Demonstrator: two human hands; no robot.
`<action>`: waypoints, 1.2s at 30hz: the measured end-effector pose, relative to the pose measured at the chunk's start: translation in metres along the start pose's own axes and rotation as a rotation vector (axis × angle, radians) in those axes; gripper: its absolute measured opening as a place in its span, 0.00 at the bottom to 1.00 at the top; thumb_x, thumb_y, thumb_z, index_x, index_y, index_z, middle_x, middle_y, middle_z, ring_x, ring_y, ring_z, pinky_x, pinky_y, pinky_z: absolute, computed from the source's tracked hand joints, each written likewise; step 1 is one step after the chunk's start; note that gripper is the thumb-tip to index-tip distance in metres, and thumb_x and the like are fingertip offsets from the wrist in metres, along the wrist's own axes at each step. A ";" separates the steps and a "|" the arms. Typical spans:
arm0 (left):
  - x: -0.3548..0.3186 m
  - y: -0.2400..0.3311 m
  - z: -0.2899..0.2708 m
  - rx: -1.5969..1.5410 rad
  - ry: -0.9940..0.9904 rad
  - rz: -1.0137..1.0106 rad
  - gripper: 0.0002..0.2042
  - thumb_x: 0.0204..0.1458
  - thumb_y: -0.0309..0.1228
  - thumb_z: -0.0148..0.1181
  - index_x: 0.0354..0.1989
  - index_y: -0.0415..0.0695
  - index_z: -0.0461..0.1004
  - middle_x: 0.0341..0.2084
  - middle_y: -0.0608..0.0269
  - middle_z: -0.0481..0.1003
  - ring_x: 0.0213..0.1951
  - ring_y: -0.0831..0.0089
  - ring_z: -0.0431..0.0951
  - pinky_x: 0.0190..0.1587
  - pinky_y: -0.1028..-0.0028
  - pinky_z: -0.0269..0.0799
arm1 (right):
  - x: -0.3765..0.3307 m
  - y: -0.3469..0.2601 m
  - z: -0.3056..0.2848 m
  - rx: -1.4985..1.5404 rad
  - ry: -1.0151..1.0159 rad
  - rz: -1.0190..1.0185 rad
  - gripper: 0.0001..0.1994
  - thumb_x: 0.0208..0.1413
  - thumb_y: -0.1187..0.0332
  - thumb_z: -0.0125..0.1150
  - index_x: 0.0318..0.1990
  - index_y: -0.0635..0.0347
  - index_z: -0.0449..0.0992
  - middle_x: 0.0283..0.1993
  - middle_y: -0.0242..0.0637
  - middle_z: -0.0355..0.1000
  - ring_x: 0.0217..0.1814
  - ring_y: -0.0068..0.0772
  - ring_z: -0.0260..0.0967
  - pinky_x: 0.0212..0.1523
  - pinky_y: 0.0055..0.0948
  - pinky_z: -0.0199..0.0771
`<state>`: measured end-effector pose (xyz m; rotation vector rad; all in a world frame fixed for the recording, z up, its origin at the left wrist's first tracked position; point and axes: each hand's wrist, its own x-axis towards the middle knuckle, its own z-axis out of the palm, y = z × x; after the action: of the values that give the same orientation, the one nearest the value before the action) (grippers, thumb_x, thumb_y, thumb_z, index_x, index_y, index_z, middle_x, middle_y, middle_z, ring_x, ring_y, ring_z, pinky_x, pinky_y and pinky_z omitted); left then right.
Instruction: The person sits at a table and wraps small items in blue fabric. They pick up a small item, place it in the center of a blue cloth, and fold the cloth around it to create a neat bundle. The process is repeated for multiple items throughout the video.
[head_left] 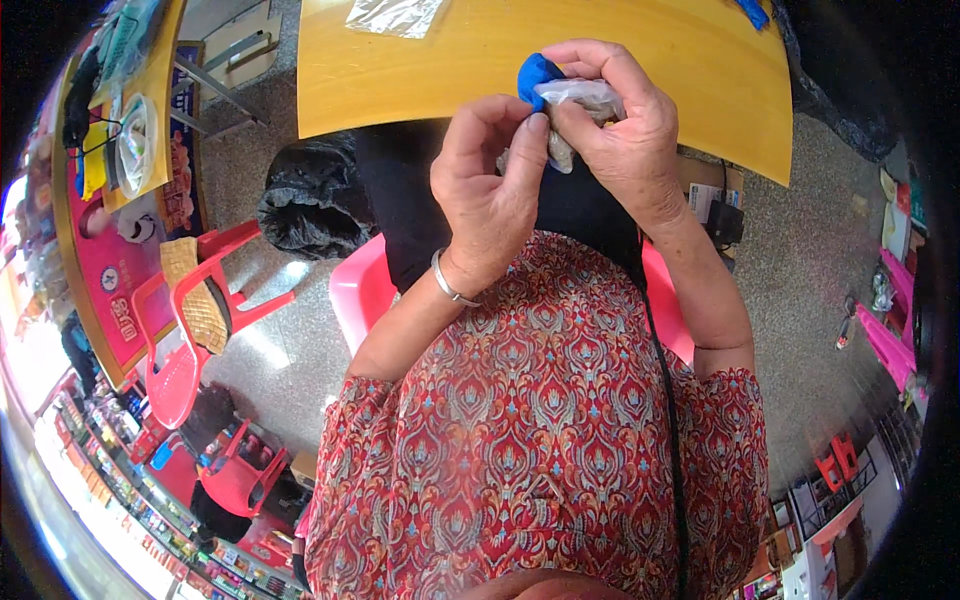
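Both hands are raised together over the near edge of the yellow table. My right hand (635,130) grips a small clear plastic bag (578,92) with greyish-brown stuff in it; the kind of stuff cannot be made out. A bright blue, soft-looking piece (537,76) sits against the bag's left side. My left hand (492,185), with a bracelet at its wrist, is closed in a pinch at the lower end of the blue piece. Its thumb and forefinger meet there, and the other fingers are curled. Part of the bag hangs below, half hidden by the fingers.
The yellow table (420,80) bears a flat clear plastic bag (395,14) at its far left. A black plastic bag (318,195) stands on the floor left of my legs. Red plastic chairs (180,355) are to the left, beside another table with a white basket (136,145).
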<state>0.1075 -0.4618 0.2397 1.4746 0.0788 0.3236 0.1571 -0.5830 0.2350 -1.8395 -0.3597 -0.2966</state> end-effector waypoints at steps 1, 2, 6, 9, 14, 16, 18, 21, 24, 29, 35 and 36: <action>0.001 -0.002 -0.002 -0.118 -0.022 -0.078 0.06 0.55 0.22 0.56 0.39 0.35 0.69 0.28 0.67 0.73 0.31 0.85 0.70 0.34 0.83 0.68 | 0.000 0.002 -0.002 0.084 -0.042 0.069 0.15 0.45 0.76 0.63 0.43 0.57 0.74 0.35 0.32 0.76 0.37 0.21 0.74 0.39 0.23 0.74; 0.002 -0.007 -0.007 -0.237 -0.044 -0.156 0.07 0.56 0.24 0.56 0.40 0.35 0.69 0.29 0.67 0.73 0.32 0.84 0.71 0.35 0.82 0.69 | -0.001 0.006 -0.004 0.168 -0.084 0.137 0.14 0.46 0.76 0.64 0.43 0.58 0.74 0.35 0.31 0.76 0.37 0.19 0.73 0.39 0.22 0.74; 0.018 -0.010 -0.011 -0.575 -0.095 -0.313 0.12 0.59 0.31 0.52 0.46 0.34 0.68 0.33 0.64 0.73 0.35 0.79 0.72 0.41 0.77 0.70 | 0.001 0.016 -0.009 0.494 -0.151 0.321 0.13 0.48 0.73 0.66 0.42 0.60 0.74 0.35 0.28 0.75 0.36 0.13 0.70 0.38 0.20 0.73; 0.016 -0.008 -0.004 -0.668 -0.119 -0.564 0.17 0.60 0.35 0.51 0.52 0.37 0.65 0.37 0.64 0.73 0.37 0.77 0.74 0.42 0.76 0.71 | 0.002 0.013 -0.007 0.370 -0.121 0.273 0.13 0.46 0.72 0.67 0.40 0.60 0.74 0.34 0.30 0.75 0.35 0.19 0.71 0.37 0.21 0.73; 0.017 -0.007 -0.005 -0.759 -0.148 -0.646 0.15 0.60 0.37 0.51 0.50 0.42 0.68 0.39 0.67 0.73 0.39 0.78 0.73 0.41 0.75 0.72 | 0.006 0.001 0.001 -0.252 -0.003 -0.226 0.13 0.41 0.77 0.65 0.38 0.58 0.74 0.33 0.35 0.71 0.35 0.35 0.72 0.36 0.29 0.72; 0.015 -0.005 -0.007 -0.742 -0.150 -0.671 0.14 0.61 0.39 0.49 0.48 0.43 0.69 0.38 0.67 0.73 0.38 0.78 0.73 0.40 0.76 0.72 | 0.008 -0.012 0.002 -0.329 0.029 -0.260 0.14 0.39 0.79 0.63 0.37 0.58 0.76 0.36 0.38 0.70 0.36 0.35 0.72 0.37 0.28 0.73; 0.013 -0.003 -0.008 -0.738 -0.162 -0.711 0.15 0.61 0.40 0.48 0.48 0.43 0.69 0.37 0.67 0.73 0.38 0.78 0.73 0.39 0.76 0.72 | 0.006 -0.005 0.002 -0.354 0.049 -0.290 0.13 0.39 0.79 0.64 0.36 0.59 0.76 0.37 0.38 0.70 0.36 0.35 0.72 0.37 0.28 0.73; 0.012 -0.005 -0.014 -0.788 -0.209 -0.734 0.15 0.61 0.41 0.48 0.47 0.43 0.69 0.38 0.65 0.73 0.37 0.77 0.74 0.37 0.75 0.73 | 0.004 -0.005 0.003 -0.295 0.033 -0.282 0.12 0.39 0.77 0.64 0.35 0.58 0.75 0.36 0.37 0.69 0.38 0.39 0.69 0.38 0.33 0.70; 0.013 -0.010 -0.019 -0.872 -0.162 -0.862 0.15 0.60 0.40 0.49 0.48 0.42 0.69 0.39 0.62 0.73 0.37 0.75 0.75 0.38 0.72 0.74 | 0.003 -0.003 0.005 -0.235 -0.044 -0.360 0.13 0.38 0.73 0.67 0.36 0.58 0.75 0.36 0.37 0.69 0.39 0.42 0.68 0.40 0.35 0.69; 0.021 -0.001 -0.030 -0.880 -0.083 -0.961 0.15 0.61 0.38 0.45 0.49 0.41 0.67 0.41 0.59 0.73 0.40 0.70 0.76 0.43 0.67 0.76 | 0.006 -0.010 -0.009 -0.192 -0.363 -0.431 0.21 0.34 0.66 0.70 0.41 0.60 0.75 0.43 0.38 0.69 0.42 0.41 0.68 0.42 0.34 0.70; 0.020 -0.003 -0.044 -0.858 -0.163 -1.002 0.15 0.62 0.37 0.44 0.47 0.40 0.69 0.40 0.61 0.74 0.40 0.72 0.76 0.43 0.69 0.75 | 0.002 -0.014 -0.016 -0.305 -0.416 -0.476 0.19 0.35 0.71 0.68 0.40 0.60 0.75 0.44 0.36 0.69 0.44 0.41 0.68 0.44 0.34 0.71; 0.019 0.001 -0.043 -0.834 -0.157 -1.008 0.15 0.62 0.37 0.44 0.47 0.40 0.70 0.39 0.61 0.74 0.39 0.72 0.76 0.43 0.70 0.74 | 0.002 -0.015 -0.017 -0.305 -0.422 -0.477 0.18 0.35 0.71 0.68 0.40 0.60 0.75 0.44 0.36 0.69 0.44 0.41 0.68 0.43 0.34 0.71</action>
<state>0.1150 -0.4155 0.2388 0.4976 0.4781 -0.5361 0.1530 -0.5951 0.2539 -2.0973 -1.1047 -0.2967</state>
